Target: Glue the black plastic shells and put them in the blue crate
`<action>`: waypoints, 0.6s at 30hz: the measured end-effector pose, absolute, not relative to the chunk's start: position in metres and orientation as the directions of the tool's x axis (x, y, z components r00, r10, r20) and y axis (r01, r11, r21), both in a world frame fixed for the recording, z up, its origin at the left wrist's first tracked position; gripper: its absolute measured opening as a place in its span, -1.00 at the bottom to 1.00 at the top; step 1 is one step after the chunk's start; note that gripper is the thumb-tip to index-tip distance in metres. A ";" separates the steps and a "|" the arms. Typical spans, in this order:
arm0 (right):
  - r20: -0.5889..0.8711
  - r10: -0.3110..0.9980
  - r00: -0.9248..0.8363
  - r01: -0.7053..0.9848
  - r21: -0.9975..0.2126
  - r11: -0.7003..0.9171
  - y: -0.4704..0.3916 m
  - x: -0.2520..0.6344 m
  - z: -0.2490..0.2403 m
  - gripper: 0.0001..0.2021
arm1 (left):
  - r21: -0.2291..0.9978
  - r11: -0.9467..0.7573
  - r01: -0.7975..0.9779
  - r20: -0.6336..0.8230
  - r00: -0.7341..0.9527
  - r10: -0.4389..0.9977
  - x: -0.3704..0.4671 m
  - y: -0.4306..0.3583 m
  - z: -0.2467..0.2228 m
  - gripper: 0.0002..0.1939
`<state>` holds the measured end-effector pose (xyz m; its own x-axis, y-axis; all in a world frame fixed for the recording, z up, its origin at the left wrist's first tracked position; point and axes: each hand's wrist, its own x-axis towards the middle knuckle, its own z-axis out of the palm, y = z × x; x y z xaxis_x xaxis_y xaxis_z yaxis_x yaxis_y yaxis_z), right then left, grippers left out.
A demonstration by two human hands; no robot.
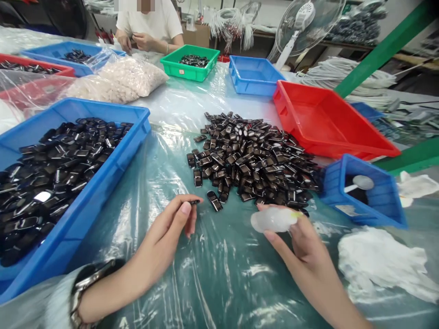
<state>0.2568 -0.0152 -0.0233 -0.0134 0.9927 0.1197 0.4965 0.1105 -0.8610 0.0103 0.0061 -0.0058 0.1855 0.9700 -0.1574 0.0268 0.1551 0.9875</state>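
A left hand (pixel 168 228) pinches a small black piece (pixel 195 202) between thumb and fingers at the near edge of a heap of dark parts (pixel 247 160), while the right hand (pixel 308 246) grips a translucent white bottle (pixel 274 220), thumb below and fingers curled around one end. The piece looks light, stiff and slick, best taken by its side edges; the bottle seems soft enough to squeeze around its body. Both forearms reach in low over the film-covered worktop (pixel 212 283), angled toward each other, the hands apart.
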 end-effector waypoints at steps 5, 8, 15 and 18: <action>0.508 0.850 0.137 0.593 -0.729 0.340 -0.031 0.254 -0.021 -0.43 | 0.986 0.154 0.067 -0.162 0.154 0.975 0.009 0.006 -0.006 -0.72; 0.581 0.798 -0.159 0.682 -0.520 0.515 -0.037 0.239 -0.013 -0.49 | 0.990 0.121 0.065 -0.131 0.177 0.975 0.009 0.007 -0.009 -0.73; 0.383 0.682 -0.623 0.611 -0.306 0.730 -0.014 0.183 -0.020 -0.68 | 0.985 0.097 0.140 -0.126 0.213 0.969 0.008 0.010 -0.011 -0.74; 0.388 0.693 -0.608 0.599 -0.349 0.721 -0.011 0.184 -0.025 -0.75 | 0.983 0.075 0.165 -0.112 0.229 0.967 0.006 0.009 -0.011 -0.75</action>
<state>0.1841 -0.0106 -0.0249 -0.6077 0.6930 0.3880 0.5990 0.7207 -0.3489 0.0059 0.0085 -0.0113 0.2292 0.9669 -0.1123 0.1654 0.0751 0.9834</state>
